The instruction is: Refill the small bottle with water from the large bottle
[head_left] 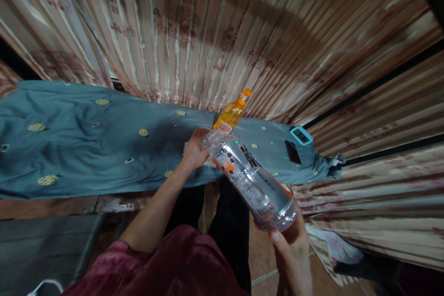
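A large clear plastic bottle [253,180] with black print and an orange-edged label lies slantwise between my hands, its neck toward the upper left. My left hand [197,149] is closed at the neck end; its fingertips are partly hidden. Around the base at the lower right, my right hand [289,245] is closed with the thumb on the near side. I see no coloured liquid inside the clear bottle. Just behind its neck stands a pump bottle [231,117] of yellow-orange liquid with an orange pump head. Something white and lacy shows beneath my left hand.
A long narrow table wears a blue-green cloth [76,148] with yellow patterns. At its right end are a dark phone [293,152] and a blue-framed digital clock [301,135]. Pleated curtains [208,32] hang behind and to the right. Tiled floor [262,259] lies below.
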Motion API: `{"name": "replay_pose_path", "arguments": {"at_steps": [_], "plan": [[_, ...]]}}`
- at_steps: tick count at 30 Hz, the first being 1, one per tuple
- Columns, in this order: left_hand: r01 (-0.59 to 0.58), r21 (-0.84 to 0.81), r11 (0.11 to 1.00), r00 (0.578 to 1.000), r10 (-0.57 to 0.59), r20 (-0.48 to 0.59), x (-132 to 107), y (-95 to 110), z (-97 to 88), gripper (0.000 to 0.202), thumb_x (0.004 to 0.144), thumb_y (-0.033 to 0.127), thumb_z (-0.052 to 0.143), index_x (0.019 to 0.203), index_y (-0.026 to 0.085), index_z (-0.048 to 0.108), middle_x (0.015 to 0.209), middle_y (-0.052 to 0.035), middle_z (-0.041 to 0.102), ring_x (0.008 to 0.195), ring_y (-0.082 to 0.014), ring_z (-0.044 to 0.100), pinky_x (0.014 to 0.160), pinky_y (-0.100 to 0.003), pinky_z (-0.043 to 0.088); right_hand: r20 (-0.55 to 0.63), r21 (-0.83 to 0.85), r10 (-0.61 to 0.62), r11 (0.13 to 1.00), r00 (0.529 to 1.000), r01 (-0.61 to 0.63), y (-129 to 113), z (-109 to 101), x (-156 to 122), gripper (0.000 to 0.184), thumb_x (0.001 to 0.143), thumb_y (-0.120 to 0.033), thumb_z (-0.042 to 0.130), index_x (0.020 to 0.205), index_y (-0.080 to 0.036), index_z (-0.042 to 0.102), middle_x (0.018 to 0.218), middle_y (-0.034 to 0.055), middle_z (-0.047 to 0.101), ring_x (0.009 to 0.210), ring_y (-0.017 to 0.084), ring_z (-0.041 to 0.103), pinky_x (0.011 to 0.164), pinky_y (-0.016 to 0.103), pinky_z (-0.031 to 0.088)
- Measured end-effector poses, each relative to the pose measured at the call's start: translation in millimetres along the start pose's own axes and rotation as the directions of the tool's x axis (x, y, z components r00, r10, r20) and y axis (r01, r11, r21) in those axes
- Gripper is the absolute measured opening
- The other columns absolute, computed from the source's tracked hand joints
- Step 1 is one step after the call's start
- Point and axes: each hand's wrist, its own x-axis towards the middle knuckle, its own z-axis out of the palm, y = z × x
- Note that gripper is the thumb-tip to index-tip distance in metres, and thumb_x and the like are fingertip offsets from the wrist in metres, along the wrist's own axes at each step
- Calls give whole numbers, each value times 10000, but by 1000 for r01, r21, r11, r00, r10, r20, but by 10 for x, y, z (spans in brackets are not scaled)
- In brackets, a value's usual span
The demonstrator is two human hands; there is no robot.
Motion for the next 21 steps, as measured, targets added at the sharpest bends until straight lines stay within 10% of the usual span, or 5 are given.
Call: {"name": "replay_pose_path", "arguments": {"at_steps": [21], "plan": [[14, -1, 1000, 1000, -14, 6, 6, 36, -6, 387, 867, 562, 827, 992, 214, 715, 1072, -122, 774, 1092, -361, 743, 1014, -520, 624, -27, 5, 46, 999, 999, -45, -95, 98, -48, 807, 651, -486, 969, 1395, -310, 711, 1235, 60, 840, 1114, 303, 800, 921, 374, 663]]}}
